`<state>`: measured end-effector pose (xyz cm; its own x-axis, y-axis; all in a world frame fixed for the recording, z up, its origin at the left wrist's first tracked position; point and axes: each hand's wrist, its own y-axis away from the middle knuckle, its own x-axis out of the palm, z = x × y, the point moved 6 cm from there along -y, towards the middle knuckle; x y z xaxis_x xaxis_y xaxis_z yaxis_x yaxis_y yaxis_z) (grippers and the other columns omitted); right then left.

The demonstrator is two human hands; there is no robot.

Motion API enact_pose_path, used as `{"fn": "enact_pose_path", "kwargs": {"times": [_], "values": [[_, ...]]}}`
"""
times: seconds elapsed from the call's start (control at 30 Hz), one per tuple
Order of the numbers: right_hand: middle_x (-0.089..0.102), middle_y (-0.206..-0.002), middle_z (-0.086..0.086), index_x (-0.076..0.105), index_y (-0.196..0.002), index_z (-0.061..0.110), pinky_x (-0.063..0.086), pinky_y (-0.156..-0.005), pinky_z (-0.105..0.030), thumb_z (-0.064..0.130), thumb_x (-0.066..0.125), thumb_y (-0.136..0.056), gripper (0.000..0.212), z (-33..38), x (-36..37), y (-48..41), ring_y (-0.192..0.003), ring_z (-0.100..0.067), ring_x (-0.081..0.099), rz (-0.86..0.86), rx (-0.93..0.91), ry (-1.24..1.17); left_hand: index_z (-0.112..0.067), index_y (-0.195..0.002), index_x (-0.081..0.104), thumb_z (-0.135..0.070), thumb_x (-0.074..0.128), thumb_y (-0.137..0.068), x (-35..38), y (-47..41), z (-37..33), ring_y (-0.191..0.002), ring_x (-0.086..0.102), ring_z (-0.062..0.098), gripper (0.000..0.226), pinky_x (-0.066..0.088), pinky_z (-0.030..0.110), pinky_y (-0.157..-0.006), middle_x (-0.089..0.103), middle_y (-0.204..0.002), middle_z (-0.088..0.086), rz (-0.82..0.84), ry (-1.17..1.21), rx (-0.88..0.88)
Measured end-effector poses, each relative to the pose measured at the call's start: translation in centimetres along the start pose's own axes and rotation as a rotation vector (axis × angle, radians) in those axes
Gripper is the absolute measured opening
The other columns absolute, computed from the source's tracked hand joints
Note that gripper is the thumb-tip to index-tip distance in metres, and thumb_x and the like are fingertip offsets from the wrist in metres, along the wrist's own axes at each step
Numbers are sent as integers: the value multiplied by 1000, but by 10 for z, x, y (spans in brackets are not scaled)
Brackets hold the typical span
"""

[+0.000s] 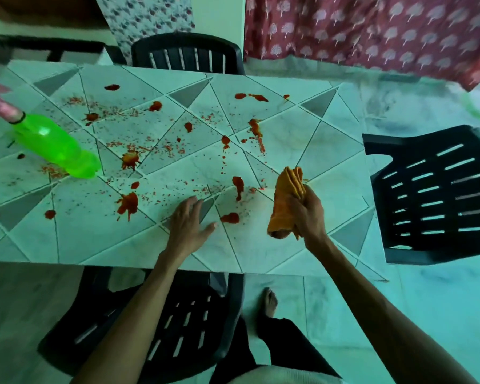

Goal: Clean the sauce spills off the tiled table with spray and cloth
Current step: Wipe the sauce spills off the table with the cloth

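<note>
The right hand (306, 214) was curled tight round a bunched orange cloth (287, 198). It gripped the cloth near the middle, so one folded end stood up above the fist and the other hung below. It was held over the near right part of the table (261, 253), and I could not tell whether the lower end touched the tiles. The left hand (190, 223) lay near it to the left, palm down, fingers straight and spread, holding nothing, close to the near edge of the tiled top. It looked to rest on the surface. Between the two hands sat a small blob of red sauce (230, 218), and more of it lay beyond in splats, drips and fine specks across the middle and far side of the top. Well apart, at the left end, a green bottle (54, 145) stood among the specks with its base on the tiles; its pink top was too blurred to make out. Around the table were three black slatted chairs: the near chair (225, 342) pushed in under the person's arms, the far chair (178, 41) opposite, and the side chair (416, 245) off the right end. A red curtain (372, 31) printed with pale trees hung behind, and a bare foot (269, 300) stood on the pale floor (441, 314).
</note>
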<state>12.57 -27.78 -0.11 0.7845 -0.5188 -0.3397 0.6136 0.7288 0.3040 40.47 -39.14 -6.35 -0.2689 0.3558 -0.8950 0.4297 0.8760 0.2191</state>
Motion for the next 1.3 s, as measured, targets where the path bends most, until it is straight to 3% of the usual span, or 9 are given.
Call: {"fn": "enact_pose_path", "kwargs": {"times": [0.13,0.23,0.37,0.5,0.7,0.77,0.87,1.03,1.3], "values": [[68,-101,-8,62,-121,11,56,-73,-42,14,55,-95,27,-8,-15,-31,-87,-28,64,-105,41,135,-11,-147,40,-37,57,-96,-18,-42,7,-145,26,29,60,26,45,-115,32,-156,10,-42,1,30],[66,-90,-8,62,-112,11,48,-53,-29,11,53,-95,19,-14,11,-50,-69,-21,58,-115,132,155,-11,-147,39,-33,60,-94,-29,-71,11,-143,28,30,61,31,48,-113,32,-156,11,-42,-23,37],[65,-84,-6,60,-112,16,56,-56,-41,16,53,-97,16,2,74,-74,-68,-24,63,-37,104,144,-12,-148,37,-39,62,-92,-39,-100,20,-144,26,31,68,30,48,-114,30,-156,12,-29,-71,42],[61,-82,0,57,-106,18,48,-51,-27,15,52,-100,8,42,135,-99,-64,-12,56,130,24,98,-14,-149,36,-40,62,-91,-43,-118,27,-144,25,31,68,32,48,-113,28,-157,11,-7,-90,48],[64,-89,-10,61,-100,26,56,-71,-54,14,54,-84,22,70,192,-125,-79,-28,63,526,52,26,-18,-143,41,-41,71,-83,-44,-128,32,-137,34,30,71,42,48,-106,35,-149,9,-2,-87,0],[66,-93,-10,60,-101,23,58,-76,-52,8,55,-89,20,78,186,-130,-85,-28,65,551,62,3,-17,-140,43,-39,74,-80,-44,-131,31,-134,35,31,71,43,46,-104,36,-146,9,8,-84,-15],[66,-88,-5,59,-102,21,58,-62,-32,4,55,-94,19,88,150,-137,-79,-23,65,486,32,-21,-14,-135,48,-29,77,-78,-47,-138,25,-129,38,33,66,42,45,-99,39,-142,11,-21,-34,-42],[68,-94,-8,61,-102,24,59,-72,-39,10,59,-97,16,88,57,-149,-81,-22,68,399,-24,-86,-12,-136,48,-36,74,-82,-53,-164,10,-131,36,30,64,39,43,-101,39,-143,10,-96,48,-38],[58,-73,1,59,-98,11,45,-50,-22,6,55,-94,7,47,-6,-201,-68,-20,54,162,18,163,-10,-143,39,-41,73,-83,-49,-193,0,-133,30,32,76,38,44,-103,33,-147,9,4,-42,-81]]}}
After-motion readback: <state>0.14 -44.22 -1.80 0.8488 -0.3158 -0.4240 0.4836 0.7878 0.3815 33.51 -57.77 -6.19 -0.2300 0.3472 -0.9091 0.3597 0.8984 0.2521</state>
